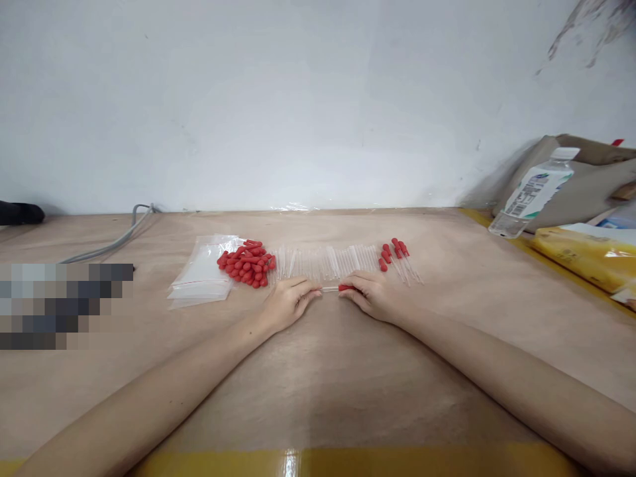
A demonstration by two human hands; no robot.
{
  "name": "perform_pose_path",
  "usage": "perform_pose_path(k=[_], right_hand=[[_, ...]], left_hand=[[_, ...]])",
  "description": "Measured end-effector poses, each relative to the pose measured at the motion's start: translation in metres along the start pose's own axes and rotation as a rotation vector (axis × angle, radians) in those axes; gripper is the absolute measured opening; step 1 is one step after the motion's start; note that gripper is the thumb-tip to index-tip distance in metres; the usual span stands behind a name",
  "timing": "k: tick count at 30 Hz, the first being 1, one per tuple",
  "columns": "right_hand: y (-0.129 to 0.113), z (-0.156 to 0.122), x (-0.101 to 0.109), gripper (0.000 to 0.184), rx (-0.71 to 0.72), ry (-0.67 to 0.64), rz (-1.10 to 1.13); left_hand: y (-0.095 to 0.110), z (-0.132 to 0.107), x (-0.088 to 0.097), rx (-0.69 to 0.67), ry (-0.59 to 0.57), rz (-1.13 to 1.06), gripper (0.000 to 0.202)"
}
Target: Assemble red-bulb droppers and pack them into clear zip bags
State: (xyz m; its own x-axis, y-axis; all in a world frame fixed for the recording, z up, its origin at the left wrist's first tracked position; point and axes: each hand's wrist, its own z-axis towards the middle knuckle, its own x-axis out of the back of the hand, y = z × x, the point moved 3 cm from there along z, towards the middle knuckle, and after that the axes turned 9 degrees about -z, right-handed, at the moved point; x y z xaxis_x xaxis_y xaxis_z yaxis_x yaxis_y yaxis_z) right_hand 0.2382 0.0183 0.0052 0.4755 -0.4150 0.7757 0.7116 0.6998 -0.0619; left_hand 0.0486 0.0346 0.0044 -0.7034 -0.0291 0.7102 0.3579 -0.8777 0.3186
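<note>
Between my two hands a thin clear glass dropper tube (330,289) lies level, just above or on the table. My left hand (293,301) pinches its left end between thumb and fingers. At the other end, my right hand (370,295) grips a red rubber bulb (344,287), which meets the tube. Behind my hands stretches a row of clear glass tubes (322,262). A heap of red rubber bulbs (248,265) sits left of that row. Several droppers with red bulbs fitted (397,252) lie to the right, beyond my right hand.
Clear zip bags (201,271) are stacked left of the bulb heap. A grey cable (114,245) runs at the far left near a blurred patch. On the right stand a tilted water bottle (536,192), a grey bag (581,185) and a yellow packet (581,258). A white wall (298,106) closes the back.
</note>
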Motion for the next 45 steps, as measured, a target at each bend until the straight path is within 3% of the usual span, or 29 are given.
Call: perform_pose_path(k=[10, 14, 17, 20, 24, 26, 29, 33, 41, 45], right_hand=[[-0.006, 0.003, 0.003, 0.021, -0.011, -0.063, -0.026], [-0.002, 0.005, 0.004, 0.019, -0.063, -0.040, 0.106], [0.004, 0.006, 0.000, 0.018, -0.231, 0.016, 0.337], [0.011, 0.009, 0.000, 0.031, -0.461, 0.076, 0.604], [0.036, 0.020, 0.023, 0.038, -0.618, 0.196, 0.761], [0.060, 0.024, 0.042, 0.034, -0.704, 0.263, 0.651], [0.101, 0.027, 0.061, 0.027, -0.798, 0.196, 0.383], [0.137, 0.022, 0.056, 0.016, -0.880, 0.048, -0.018], [0.147, 0.013, 0.024, 0.017, -0.852, -0.118, -0.364], [0.145, 0.011, 0.024, 0.018, -0.805, -0.074, -0.410]], left_hand=[[0.000, 0.000, -0.002, 0.005, -0.010, 0.011, 0.021], [-0.001, 0.001, -0.002, 0.031, -0.010, -0.011, 0.018], [-0.001, 0.002, -0.001, 0.067, -0.005, -0.051, 0.018], [0.002, 0.004, 0.001, 0.050, -0.041, -0.088, 0.022], [0.006, 0.006, 0.006, 0.022, -0.031, -0.107, 0.035], [0.005, 0.007, 0.006, 0.045, -0.030, -0.094, 0.032], [0.005, 0.008, 0.004, 0.055, -0.075, -0.074, 0.027], [0.004, 0.007, 0.001, 0.051, -0.121, -0.062, 0.023], [0.002, 0.006, -0.001, 0.046, -0.138, -0.071, 0.021], [0.003, 0.006, 0.000, 0.050, -0.130, -0.024, 0.021]])
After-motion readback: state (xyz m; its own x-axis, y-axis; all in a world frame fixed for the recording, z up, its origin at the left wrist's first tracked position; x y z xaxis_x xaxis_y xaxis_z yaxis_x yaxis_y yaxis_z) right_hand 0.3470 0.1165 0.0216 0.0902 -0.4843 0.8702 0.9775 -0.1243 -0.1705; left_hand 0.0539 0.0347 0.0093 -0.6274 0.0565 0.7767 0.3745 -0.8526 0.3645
